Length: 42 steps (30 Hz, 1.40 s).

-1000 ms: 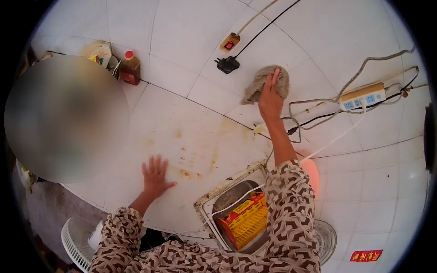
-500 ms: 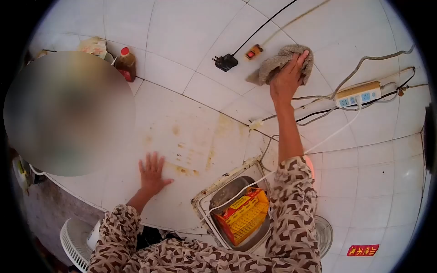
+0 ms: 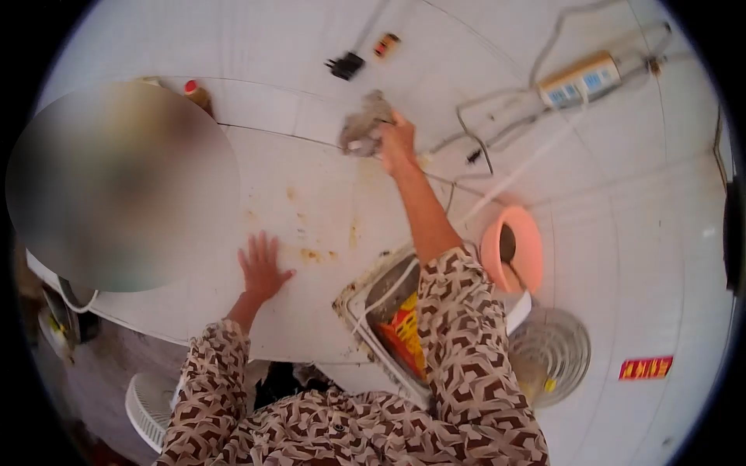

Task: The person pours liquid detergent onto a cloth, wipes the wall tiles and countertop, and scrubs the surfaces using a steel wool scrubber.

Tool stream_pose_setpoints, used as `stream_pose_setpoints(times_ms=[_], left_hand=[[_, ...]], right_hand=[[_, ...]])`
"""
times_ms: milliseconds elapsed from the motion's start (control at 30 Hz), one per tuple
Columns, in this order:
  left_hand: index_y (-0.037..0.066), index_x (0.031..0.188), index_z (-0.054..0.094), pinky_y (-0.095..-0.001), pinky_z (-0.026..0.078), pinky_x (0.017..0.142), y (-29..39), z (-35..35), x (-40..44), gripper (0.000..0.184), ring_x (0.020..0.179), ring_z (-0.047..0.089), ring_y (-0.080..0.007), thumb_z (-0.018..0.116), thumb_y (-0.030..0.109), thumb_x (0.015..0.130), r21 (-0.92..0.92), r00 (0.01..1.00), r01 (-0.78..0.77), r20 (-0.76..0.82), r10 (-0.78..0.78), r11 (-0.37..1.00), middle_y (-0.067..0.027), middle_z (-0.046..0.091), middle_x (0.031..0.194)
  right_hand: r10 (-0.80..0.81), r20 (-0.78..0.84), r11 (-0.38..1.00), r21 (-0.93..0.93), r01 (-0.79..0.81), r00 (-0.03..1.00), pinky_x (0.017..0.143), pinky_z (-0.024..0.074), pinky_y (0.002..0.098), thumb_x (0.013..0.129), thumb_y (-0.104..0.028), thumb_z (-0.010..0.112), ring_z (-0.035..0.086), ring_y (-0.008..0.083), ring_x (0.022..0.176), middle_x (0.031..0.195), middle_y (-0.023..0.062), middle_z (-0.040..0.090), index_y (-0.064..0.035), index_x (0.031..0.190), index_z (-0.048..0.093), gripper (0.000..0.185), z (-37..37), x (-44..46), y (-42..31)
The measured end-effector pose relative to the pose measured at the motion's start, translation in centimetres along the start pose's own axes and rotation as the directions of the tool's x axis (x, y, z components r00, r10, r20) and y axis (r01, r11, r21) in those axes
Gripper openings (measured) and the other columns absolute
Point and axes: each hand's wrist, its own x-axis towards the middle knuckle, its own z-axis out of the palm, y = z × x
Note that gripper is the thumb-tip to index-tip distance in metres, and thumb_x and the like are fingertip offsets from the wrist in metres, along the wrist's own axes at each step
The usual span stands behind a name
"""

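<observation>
Head view: person's L hand (image 3: 263,268) lies palm down, fingers spread, on the smooth white worktop (image 3: 291,318), just left of some irregular yellow-brown stains (image 3: 311,255). R hand (image 3: 398,144) is farther out, fingers closed round a bunched grey-brown towelling cloth (image 3: 365,124); exact finger positions hard to read b/c of motion blur. Cloth sits at approx the line where worktop meets the white tiled wall (image 3: 272,46), above the stains in view; can't tell which surface it touches, if any. Both arms wear brown-and-beige patterned sleeves (image 3: 474,334).

Above the cloth, a boxy black plug adapter (image 3: 345,65) and, to its right, a small tan switch block (image 3: 386,46) w/ dark & red parts, both against the wall. Upper right: long white-and-tan power strip (image 3: 579,81) w/ blue socket faces; a white cable (image 3: 522,171) runs down from it.

Under/beside the R forearm: rectangular basin (image 3: 350,304) w/ a dirty pale rim, a red-and-yellow printed pack (image 3: 404,338) inside, partly hidden by the sleeve. Right of that arm, a round pink plastic bucket (image 3: 530,245); below it, a round wire-ringed fan guard (image 3: 556,349). Lower right, a small red rectangular sticker (image 3: 645,368) w/ yellow characters.

Far left, a big round blurred patch hides part of the worktop; a brown bottle w/ red cap (image 3: 200,97) shows nr its top edge. Bottom left, a white slatted fan (image 3: 144,412), beside the L sleeve.
</observation>
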Motion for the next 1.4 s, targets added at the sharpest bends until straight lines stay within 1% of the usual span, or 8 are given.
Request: stream_pose_setpoints(times_ms=[300,433,567,667,800,900,1200,1400], left_hand=[[0.010,0.137,0.029,-0.0533,0.028,0.098,8.1,-7.2,3.3,0.062,0.126,0.028,-0.0283,0.051,0.045,0.091,-0.942,0.910,0.329,0.297,0.290,-0.069,-0.0130,0.027,0.139],[0.009,0.127,0.042,-0.0465,0.038,0.089,12.9,-10.1,2.4,0.048,0.112,0.043,-0.0236,0.051,0.040,0.092,-0.961,0.994,0.015,0.043,0.098,0.275,-0.0109,0.043,0.125],[0.007,0.116,0.055,-0.0398,0.048,0.080,15.6,-16.5,3.0,0.037,0.097,0.058,-0.0189,0.052,0.035,0.092,-0.274,0.952,-0.281,-0.201,0.231,0.920,-0.0088,0.059,0.110],[0.004,0.104,0.061,-0.0384,0.051,0.071,18.8,-20.3,5.1,0.030,0.083,0.064,-0.0205,0.051,0.029,0.092,0.277,0.920,-0.282,-0.193,0.341,0.918,-0.0103,0.066,0.094],[0.010,0.081,0.063,-0.0391,0.048,0.063,17.1,-15.4,14.0,0.021,0.075,0.062,-0.0235,0.057,0.030,0.081,-0.848,0.897,-0.353,-0.427,-0.115,0.396,-0.0061,0.064,0.077],[0.011,0.074,0.061,-0.0380,0.046,0.062,21.6,-25.4,12.9,0.019,0.070,0.059,-0.0227,0.058,0.028,0.079,-0.038,0.976,0.082,-0.199,-0.088,0.996,-0.0020,0.061,0.070],[0.005,0.106,0.050,-0.0401,0.047,0.079,26.2,-27.8,27.3,0.024,0.094,0.054,-0.0256,0.055,0.017,0.087,-0.336,0.244,-0.902,-0.915,-0.320,0.272,-0.0101,0.055,0.107],[0.009,0.114,0.049,-0.0418,0.035,0.094,25.4,-29.4,31.8,0.038,0.109,0.047,-0.0310,0.059,0.004,0.078,0.237,-0.256,-0.483,-0.959,0.122,0.843,-0.0132,0.050,0.118]], right_hand=[[0.022,0.287,0.999,-0.050,-0.008,0.958,0.094,0.0445,0.0335,0.082,-0.005,0.050,0.057,0.0249,0.109,0.117,0.0133,0.059,-0.0024,0.131,0.049,0.049,0.6,-18.4,3.9],[-0.330,0.388,0.778,-0.405,0.481,0.861,0.091,0.0465,0.0322,0.087,-0.015,0.052,0.060,0.0223,0.103,0.118,0.0121,0.058,-0.0015,0.134,0.047,0.049,-4.6,-21.7,3.1],[0.261,0.311,0.952,-0.238,-0.191,0.914,0.090,0.0466,0.0299,0.092,-0.018,0.054,0.063,0.0173,0.102,0.116,0.0109,0.064,0.0045,0.125,0.054,0.040,-16.9,-24.3,0.8],[0.288,-0.188,0.918,-0.227,-0.327,0.939,0.085,0.0472,0.0328,0.092,-0.023,0.050,0.063,0.0204,0.095,0.106,0.0094,0.068,-0.0003,0.112,0.063,0.033,-26.1,-24.8,7.0],[0.100,-0.289,0.407,-0.861,-0.304,0.952,0.095,0.0411,0.0436,0.090,-0.017,0.049,0.051,0.0384,0.110,0.116,0.0227,0.057,-0.0044,0.122,0.056,0.035,-37.2,-20.2,20.7],[0.149,-0.374,0.426,-0.811,-0.401,0.915,0.093,0.0421,0.0458,0.087,-0.017,0.054,0.050,0.0388,0.107,0.119,0.0253,0.053,0.0005,0.121,0.053,0.038,-38.0,-18.7,25.7],[0.516,-0.381,0.077,-0.871,-0.485,0.767,0.115,0.0188,0.0430,0.076,-0.040,0.070,0.021,0.0458,0.137,0.146,0.0334,0.024,0.0103,0.143,0.020,0.097,-37.3,-13.8,26.0],[0.450,-0.400,0.286,-0.783,-0.553,0.798,0.115,0.0171,0.0435,0.080,-0.047,0.068,0.011,0.0451,0.140,0.150,0.0350,0.006,0.0093,0.145,0.012,0.103,-36.8,-14.6,25.2]])
